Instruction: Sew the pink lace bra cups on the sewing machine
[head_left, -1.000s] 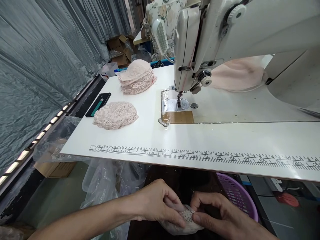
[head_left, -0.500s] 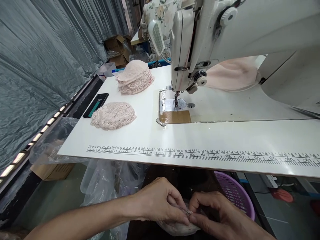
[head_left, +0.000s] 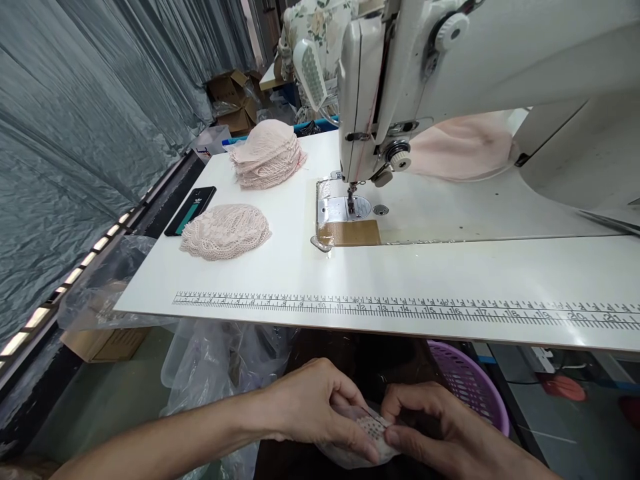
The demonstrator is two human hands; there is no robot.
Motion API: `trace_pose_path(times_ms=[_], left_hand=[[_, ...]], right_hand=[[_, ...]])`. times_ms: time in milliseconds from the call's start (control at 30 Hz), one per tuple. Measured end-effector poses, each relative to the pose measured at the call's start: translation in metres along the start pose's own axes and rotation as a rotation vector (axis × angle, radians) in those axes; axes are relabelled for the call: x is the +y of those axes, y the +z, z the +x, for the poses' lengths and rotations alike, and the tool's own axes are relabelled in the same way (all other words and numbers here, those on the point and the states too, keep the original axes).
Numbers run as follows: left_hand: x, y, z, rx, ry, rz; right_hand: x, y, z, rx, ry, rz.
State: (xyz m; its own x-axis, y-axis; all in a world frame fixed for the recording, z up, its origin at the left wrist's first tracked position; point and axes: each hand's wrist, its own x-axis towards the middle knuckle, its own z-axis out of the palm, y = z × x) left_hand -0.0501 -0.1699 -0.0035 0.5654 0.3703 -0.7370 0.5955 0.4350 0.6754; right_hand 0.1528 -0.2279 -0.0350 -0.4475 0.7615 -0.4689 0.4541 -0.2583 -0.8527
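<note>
Below the table's front edge, over my lap, a pale pink lace fabric piece [head_left: 371,427] with small holes is held between both hands. My left hand [head_left: 320,407] grips its left side, thumb below and fingers above. At its right edge, my right hand [head_left: 425,420] pinches the fabric between thumb and forefinger. Parts of the piece are hidden by my fingers. On the white table [head_left: 280,280] above lie a single lace cup-shaped piece [head_left: 226,231] and a stack of lace cup-shaped pieces [head_left: 267,155].
The sewing machine [head_left: 367,100] stands at the right, its needle over the metal plate. Pink fabric [head_left: 463,147] lies behind its head. A phone [head_left: 190,211] is at the left, scissors [head_left: 610,223] at the right. Beneath are a purple basket [head_left: 470,380] and plastic bags [head_left: 215,373].
The fabric has turned or spread between my hands, so more of its holed surface shows. My right fingers have shifted slightly right. The view has moved a little.
</note>
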Motion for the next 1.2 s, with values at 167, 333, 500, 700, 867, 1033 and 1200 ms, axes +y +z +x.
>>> trace_pose_path(times_ms=[167,333,500,700,867,1033,1200], left_hand=[[-0.003,0.0,0.001,0.033,0.024,0.029],[0.001,0.0,0.001,0.045,0.05,0.077],[-0.001,-0.001,0.001,0.05,0.064,0.089],[0.0,0.001,0.002,0.034,0.033,0.057],[0.001,0.001,0.001,0.043,0.052,0.053],[-0.002,-0.004,-0.001,0.021,0.036,0.0],[-0.003,-0.006,-0.001,-0.002,0.063,0.031]], right_hand=[[-0.005,-0.001,0.0,-0.002,-0.013,0.022],[-0.011,0.003,0.0,0.06,-0.039,0.051],[-0.008,0.005,0.002,0.06,-0.034,0.069],[-0.009,0.0,0.005,-0.069,-0.041,0.173],[-0.012,0.002,0.009,-0.04,-0.06,0.228],[-0.007,0.0,0.01,-0.034,-0.059,0.213],[-0.009,0.001,0.012,-0.06,-0.076,0.282]])
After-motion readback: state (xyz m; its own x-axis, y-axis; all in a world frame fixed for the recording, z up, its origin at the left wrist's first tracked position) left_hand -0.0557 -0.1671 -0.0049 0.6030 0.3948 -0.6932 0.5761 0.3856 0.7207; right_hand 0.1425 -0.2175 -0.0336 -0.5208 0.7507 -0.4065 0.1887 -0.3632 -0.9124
